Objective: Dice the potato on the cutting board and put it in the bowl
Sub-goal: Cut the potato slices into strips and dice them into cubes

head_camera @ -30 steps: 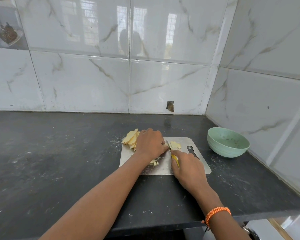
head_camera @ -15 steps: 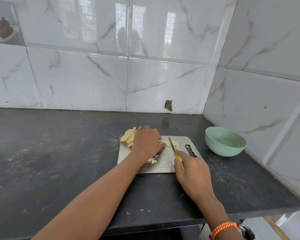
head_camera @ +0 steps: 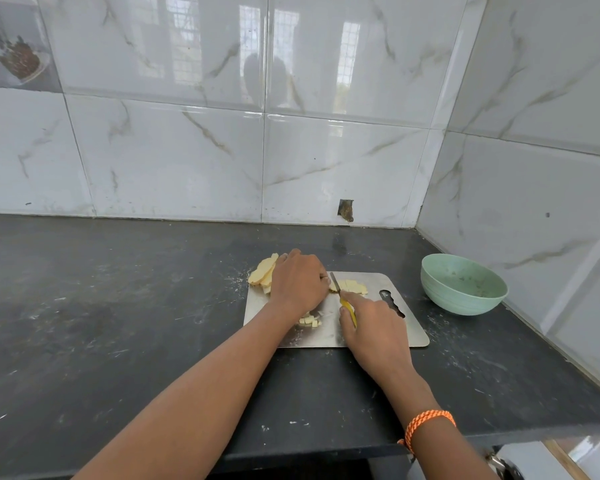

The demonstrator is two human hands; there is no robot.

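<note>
Dicing on: knife (head_camera: 340, 295) now back down at slices (head_camera: 350, 286) after lift. Right hand (head_camera: 373, 327) grips handle; left hand (head_camera: 298, 282) curled, pinning potato on board (head_camera: 406, 327). Few cubes (head_camera: 309, 321) cut, bowl (head_camera: 463, 284) awaits.

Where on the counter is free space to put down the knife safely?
Bare counter lies left of the cutting board, and between board and bowl. The board itself is crowded: potato slices, both hands, diced pieces.

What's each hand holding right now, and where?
The right hand grips the knife by its yellow handle. The left hand covers potato slices; any grip is hidden.
</note>
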